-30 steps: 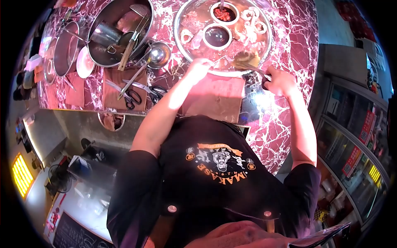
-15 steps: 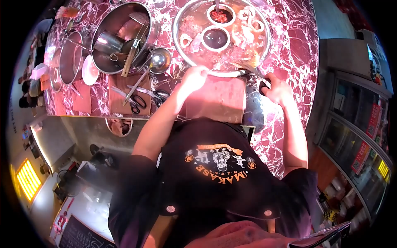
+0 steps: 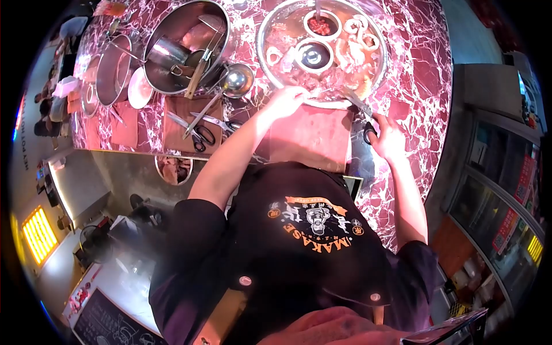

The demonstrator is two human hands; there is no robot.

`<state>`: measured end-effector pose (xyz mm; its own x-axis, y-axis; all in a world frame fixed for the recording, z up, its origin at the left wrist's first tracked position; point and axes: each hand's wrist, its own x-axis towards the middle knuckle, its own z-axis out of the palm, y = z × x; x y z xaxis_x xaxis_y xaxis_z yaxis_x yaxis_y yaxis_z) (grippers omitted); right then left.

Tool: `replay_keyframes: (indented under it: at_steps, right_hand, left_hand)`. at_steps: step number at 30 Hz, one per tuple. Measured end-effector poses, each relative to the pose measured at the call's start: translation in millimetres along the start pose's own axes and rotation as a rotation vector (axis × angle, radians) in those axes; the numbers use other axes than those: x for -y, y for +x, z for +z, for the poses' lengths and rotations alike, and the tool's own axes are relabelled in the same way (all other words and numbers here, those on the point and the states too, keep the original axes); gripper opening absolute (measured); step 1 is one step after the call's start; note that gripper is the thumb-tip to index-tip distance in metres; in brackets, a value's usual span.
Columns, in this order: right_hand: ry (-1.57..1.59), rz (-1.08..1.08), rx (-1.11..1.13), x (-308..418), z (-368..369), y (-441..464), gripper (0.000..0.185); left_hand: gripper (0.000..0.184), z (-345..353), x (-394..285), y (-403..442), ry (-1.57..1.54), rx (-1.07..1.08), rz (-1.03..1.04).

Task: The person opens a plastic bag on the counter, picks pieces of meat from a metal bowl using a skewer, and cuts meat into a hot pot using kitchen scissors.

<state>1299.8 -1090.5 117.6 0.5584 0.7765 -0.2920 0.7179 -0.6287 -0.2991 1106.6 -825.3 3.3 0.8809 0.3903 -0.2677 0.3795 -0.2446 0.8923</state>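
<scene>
A large round tray (image 3: 328,105) of food in liquid holds white rings (image 3: 369,40), meat pieces (image 3: 333,79), a bowl of chopped red bits (image 3: 322,26) and a bowl of dark sauce (image 3: 314,56). At its near left rim, my left hand (image 3: 289,101) is closed, fingertips reaching over the food; glare hides what they pinch. My right hand (image 3: 388,136) grips black-handled scissors (image 3: 360,106), whose blades point at the tray's near right edge. Below the tray lies a brown cloth (image 3: 310,135).
Left of the tray stand a big metal pot (image 3: 164,86) with utensils inside, a shiny ladle (image 3: 238,80), a second pot (image 3: 106,72) and a white plate (image 3: 140,89). More scissors (image 3: 203,138) rest on another brown cloth (image 3: 175,144). A glass-fronted cabinet (image 3: 489,167) is at right.
The view has shifted, so the table appears farther right. My right hand's scissors now show more of their blades, angled toward the tray. My left hand stays at the near rim.
</scene>
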Motion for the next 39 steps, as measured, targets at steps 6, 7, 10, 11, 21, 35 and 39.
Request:
replay_keyframes:
  at_steps: [6, 7, 10, 11, 21, 35, 39]
  right_hand:
    - [0.053, -0.041, -0.018, 31.1, -10.8, -23.0, 0.052]
    - [0.050, -0.051, -0.021, 39.6, -12.9, -23.2, 0.053]
    - [0.090, -0.019, 0.096, 75.0, -22.9, -9.3, 0.053]
    - [0.115, -0.055, 0.065, 75.6, -12.6, -2.9, 0.052]
    - [0.142, -0.152, 0.028, 73.0, 0.8, 15.0, 0.052]
    - [-0.062, -0.028, 0.046, 55.8, -26.2, -28.7, 0.058]
    - [-0.345, -0.155, -0.003, 31.8, -48.1, -6.6, 0.048]
  left_hand:
    - [0.020, -17.4, -20.2, -57.5, -0.087, -0.160, 0.095]
    - [0.020, -20.3, -8.9, -64.5, -0.125, -0.197, 0.102]
    - [0.021, -46.1, -12.8, -83.8, -0.054, -0.184, -0.184]
    - [0.021, -51.3, -10.1, -88.5, -0.006, -0.240, -0.146]
    - [0.014, -53.4, -81.7, -103.2, 0.416, -0.390, -0.160]
    - [0.018, -71.3, -39.9, -82.6, 0.558, -0.430, -0.131]
    - [0.018, -53.9, -62.0, -81.7, 0.591, -0.444, -0.064]
